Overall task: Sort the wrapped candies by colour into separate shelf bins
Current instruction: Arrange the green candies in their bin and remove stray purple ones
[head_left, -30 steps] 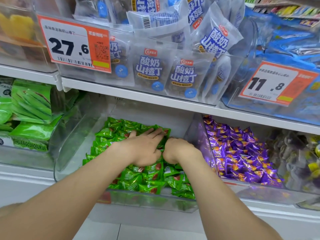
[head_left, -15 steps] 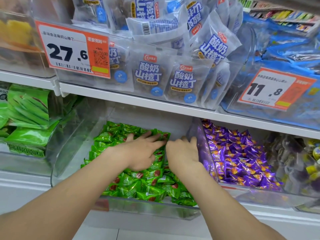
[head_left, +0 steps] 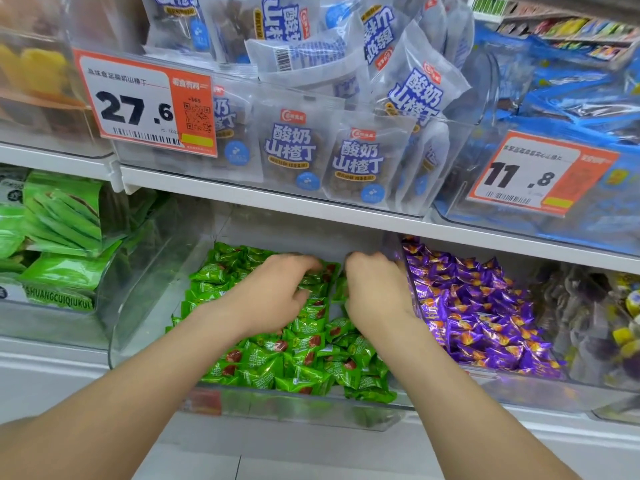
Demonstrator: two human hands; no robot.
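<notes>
2 hands work in 1 clear bin point(head_left: 294, 407) heaped with green candies point(head_left: 294, 368), too many to count. The left hand point(head_left: 277, 289) and right hand point(head_left: 374, 292) curl down into the heap, fingertips buried, so I cannot tell whether either holds a candy. Just right, a 2nd bin point(head_left: 519, 393) holds purple candies point(head_left: 485, 317). Above, white packets point(head_left: 294, 150) sit beside a 27.6 tag point(head_left: 138, 105); an 11.8 tag point(head_left: 526, 174) fronts blurred blue packs point(head_left: 571, 109)

White shop shelving in bright, even light

An upper shelf board point(head_left: 277, 202) carries pale snack packets point(head_left: 294, 150) printed in blue, with an orange 27.6 price tag point(head_left: 145, 102) and an 11.8 price tag point(head_left: 540, 174) in front. Green packs point(head_left: 62, 216) stand at left above the lower shelf board point(head_left: 52, 372). Pale floor tiles point(head_left: 294, 459) show below.
</notes>
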